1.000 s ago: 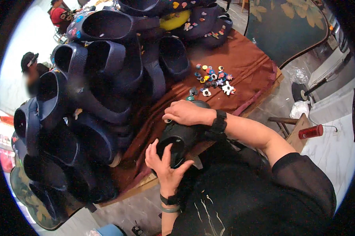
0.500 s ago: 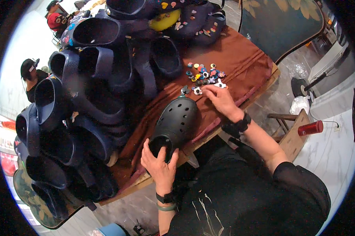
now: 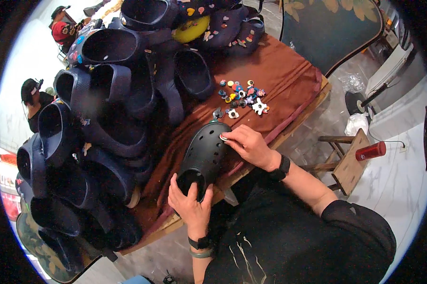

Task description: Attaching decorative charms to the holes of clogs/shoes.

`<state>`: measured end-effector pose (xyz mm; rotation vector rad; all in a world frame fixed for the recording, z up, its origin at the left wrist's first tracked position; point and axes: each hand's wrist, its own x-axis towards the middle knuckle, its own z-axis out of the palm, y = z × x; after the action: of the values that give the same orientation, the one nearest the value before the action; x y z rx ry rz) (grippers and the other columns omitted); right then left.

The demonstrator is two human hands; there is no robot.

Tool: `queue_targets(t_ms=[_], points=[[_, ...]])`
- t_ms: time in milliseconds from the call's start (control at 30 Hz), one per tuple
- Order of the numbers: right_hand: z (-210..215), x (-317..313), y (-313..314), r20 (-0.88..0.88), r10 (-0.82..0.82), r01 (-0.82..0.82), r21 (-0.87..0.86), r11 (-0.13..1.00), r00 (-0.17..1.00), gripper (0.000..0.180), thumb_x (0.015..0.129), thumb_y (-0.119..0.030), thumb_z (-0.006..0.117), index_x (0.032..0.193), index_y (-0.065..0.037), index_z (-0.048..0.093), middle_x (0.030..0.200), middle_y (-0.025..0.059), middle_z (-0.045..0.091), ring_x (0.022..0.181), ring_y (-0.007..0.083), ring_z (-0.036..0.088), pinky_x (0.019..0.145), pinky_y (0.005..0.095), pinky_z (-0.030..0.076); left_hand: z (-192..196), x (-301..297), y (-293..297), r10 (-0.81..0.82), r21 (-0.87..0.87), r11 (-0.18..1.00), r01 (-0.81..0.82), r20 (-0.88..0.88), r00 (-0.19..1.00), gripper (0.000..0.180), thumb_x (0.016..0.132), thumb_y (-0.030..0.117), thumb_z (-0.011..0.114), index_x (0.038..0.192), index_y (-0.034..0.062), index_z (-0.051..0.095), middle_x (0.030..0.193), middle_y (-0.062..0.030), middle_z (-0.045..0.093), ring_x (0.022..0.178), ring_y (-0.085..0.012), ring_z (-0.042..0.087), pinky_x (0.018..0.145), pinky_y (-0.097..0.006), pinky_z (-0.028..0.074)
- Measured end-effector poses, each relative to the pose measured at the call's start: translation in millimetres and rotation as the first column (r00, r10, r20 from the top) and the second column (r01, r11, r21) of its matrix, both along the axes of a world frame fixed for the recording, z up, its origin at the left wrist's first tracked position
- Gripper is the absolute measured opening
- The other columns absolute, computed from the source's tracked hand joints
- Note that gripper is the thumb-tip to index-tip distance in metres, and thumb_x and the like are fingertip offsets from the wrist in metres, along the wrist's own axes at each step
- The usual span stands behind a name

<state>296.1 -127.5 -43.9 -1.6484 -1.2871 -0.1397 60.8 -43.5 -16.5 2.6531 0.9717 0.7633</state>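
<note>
The black clog [image 3: 205,154] lay on the brown cloth [image 3: 289,78], just below the heap of small coloured charms [image 3: 242,96]. The left hand [image 3: 191,203] gripped its heel opening; the right hand [image 3: 248,144] pinched a small charm [image 3: 223,137] against the clog's perforated top.
</note>
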Motion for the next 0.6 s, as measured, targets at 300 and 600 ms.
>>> queue_targets(t_ms=[300,600], points=[[-3,54,-26,0.137,-0.23,0.238,-0.046,0.97,0.963,0.021,0.078,-0.003,0.069,0.097,-0.01,0.071,0.09,0.0091,0.064,0.086,0.0297,0.062,0.076,0.0405,0.052,2,0,0,-0.005,-0.003,1.0,0.005,0.017,1.0,0.038,0.073,0.033,0.082,0.097,0.0063,0.07,0.145,-0.023,0.044,0.126,-0.042,0.044,0.102,-0.051,0.035],[12,-5,1,0.111,0.032,-0.042,0.089,0.995,0.993,0.024,0.077,-0.002,0.074,0.1,-0.008,0.069,0.096,0.0074,0.065,0.087,0.0282,0.064,0.076,0.0377,0.053,1,0,1,-0.001,-0.005,1.0,0.001,0.015,1.0,0.038,0.074,0.034,0.082,0.099,0.007,0.07,0.145,-0.0236,0.043,0.126,-0.0422,0.044,0.101,-0.051,0.034]])
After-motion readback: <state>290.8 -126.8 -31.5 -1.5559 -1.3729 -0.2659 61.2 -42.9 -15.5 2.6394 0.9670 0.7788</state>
